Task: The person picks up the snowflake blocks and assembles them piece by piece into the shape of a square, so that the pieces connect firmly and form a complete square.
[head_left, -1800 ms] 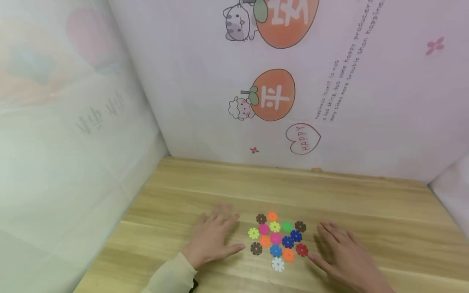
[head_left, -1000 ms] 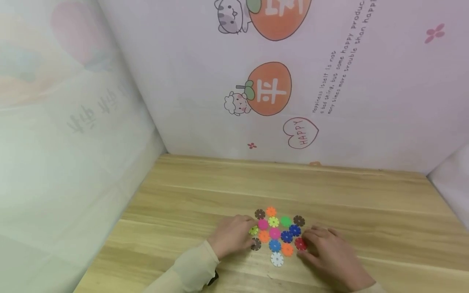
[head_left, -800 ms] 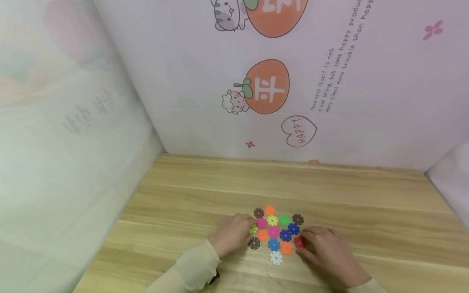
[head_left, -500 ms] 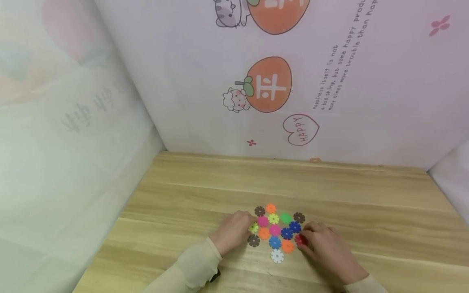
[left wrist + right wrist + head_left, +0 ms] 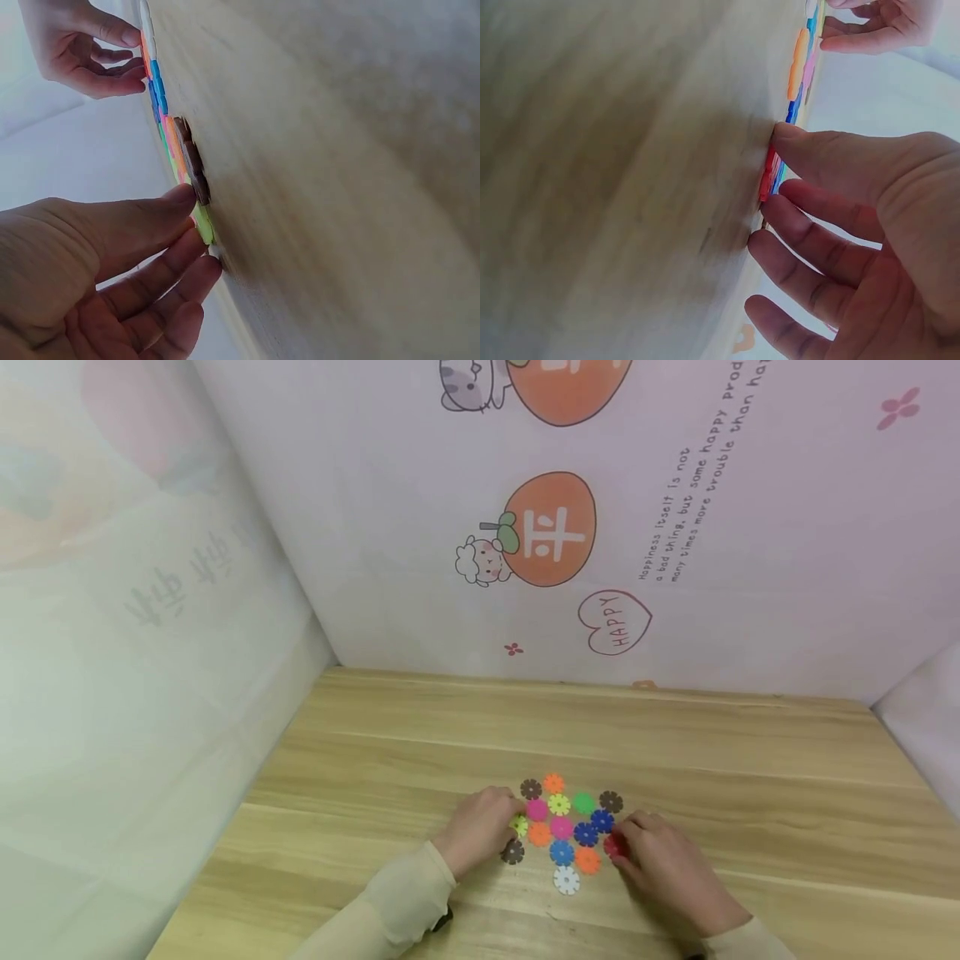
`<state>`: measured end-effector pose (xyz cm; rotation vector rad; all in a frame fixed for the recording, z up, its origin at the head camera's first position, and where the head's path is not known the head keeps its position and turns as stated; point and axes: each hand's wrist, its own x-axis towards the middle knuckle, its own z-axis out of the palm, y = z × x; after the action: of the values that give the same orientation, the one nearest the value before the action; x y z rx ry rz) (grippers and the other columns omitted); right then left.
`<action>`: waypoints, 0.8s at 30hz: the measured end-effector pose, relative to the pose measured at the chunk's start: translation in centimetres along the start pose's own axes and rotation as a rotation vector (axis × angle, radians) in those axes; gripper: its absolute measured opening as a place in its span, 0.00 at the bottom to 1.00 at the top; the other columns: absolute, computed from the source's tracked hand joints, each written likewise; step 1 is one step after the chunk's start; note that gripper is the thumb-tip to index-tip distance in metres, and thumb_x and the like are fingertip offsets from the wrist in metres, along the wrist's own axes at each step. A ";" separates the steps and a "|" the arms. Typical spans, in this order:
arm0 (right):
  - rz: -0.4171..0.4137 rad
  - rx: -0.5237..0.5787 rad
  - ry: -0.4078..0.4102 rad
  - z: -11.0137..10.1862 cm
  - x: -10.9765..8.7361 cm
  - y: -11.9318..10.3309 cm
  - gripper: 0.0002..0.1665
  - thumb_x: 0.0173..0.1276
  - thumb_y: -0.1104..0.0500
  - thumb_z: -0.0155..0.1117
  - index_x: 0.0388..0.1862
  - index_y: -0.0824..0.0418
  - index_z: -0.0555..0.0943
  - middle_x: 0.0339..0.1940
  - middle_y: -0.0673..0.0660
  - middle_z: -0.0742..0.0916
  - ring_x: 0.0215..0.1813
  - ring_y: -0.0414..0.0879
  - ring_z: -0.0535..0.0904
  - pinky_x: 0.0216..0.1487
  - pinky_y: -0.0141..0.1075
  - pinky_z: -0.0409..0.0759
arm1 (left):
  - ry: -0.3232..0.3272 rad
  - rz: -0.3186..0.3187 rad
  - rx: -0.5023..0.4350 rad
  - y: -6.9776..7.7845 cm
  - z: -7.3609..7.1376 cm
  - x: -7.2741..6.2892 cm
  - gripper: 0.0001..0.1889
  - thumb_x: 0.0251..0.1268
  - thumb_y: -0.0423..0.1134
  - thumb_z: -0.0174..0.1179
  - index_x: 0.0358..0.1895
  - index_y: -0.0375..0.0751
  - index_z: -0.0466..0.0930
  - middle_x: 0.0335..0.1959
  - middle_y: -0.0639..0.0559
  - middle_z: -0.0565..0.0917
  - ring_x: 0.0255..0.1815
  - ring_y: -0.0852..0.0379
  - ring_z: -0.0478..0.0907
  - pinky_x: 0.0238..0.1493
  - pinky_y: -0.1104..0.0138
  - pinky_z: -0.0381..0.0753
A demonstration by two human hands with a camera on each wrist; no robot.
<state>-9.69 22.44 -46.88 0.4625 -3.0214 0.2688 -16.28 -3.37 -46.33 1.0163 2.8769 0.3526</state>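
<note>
In the head view, notched plastic snowflake discs lie flat in a cluster on the wooden table. My left hand is at the cluster's left side, thumb and fingertips at opposite edges of a yellow-green snowflake disc, partly covered. A brown snowflake disc lies just by that thumb; the left wrist view shows the thumb tip close against this brown disc. On the right side, my right hand pinches a red snowflake disc between thumb and fingers. The right wrist view shows the red disc edge-on at the table.
Between the hands lie more discs, among them pink, dark blue, orange and green. A white disc is nearest the front. Printed cloth walls enclose the table behind and at the sides.
Both hands, earlier spread flat beside the cluster, have come inward and curled at the yellow-green and red discs. The lower-left brown disc has shifted slightly left. The head view has tilted a little.
</note>
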 end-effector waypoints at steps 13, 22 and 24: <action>0.054 0.129 -0.055 0.1 0.3 0.0 0.18 0.55 0.56 0.76 0.42 0.62 0.84 0.39 0.54 0.84 0.41 0.46 0.80 0.45 0.44 0.84 | -0.018 -0.053 -0.184 -0.3 -0.2 -0.4 0.14 0.52 0.29 0.71 0.45 0.41 0.87 0.38 0.52 0.84 0.38 0.60 0.80 0.44 0.74 0.81; 0.090 0.128 -0.085 0.1 0.4 0.2 0.25 0.56 0.53 0.76 0.49 0.66 0.83 0.39 0.55 0.83 0.39 0.45 0.79 0.43 0.44 0.84 | -0.031 -0.087 -0.305 -0.9 -0.5 -0.5 0.11 0.55 0.29 0.70 0.42 0.42 0.86 0.38 0.53 0.87 0.35 0.64 0.79 0.40 0.76 0.80; 0.092 0.126 -0.080 0.1 0.5 0.2 0.23 0.57 0.54 0.75 0.48 0.66 0.84 0.38 0.55 0.83 0.39 0.45 0.79 0.42 0.44 0.84 | -0.031 -0.098 -0.348 -1.1 -0.4 -0.5 0.11 0.55 0.28 0.69 0.42 0.42 0.86 0.37 0.53 0.87 0.34 0.65 0.79 0.38 0.77 0.79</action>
<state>-10.18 22.46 -46.99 0.3511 -3.1207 0.4604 -16.61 -4.60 -46.18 0.8090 2.6908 0.7868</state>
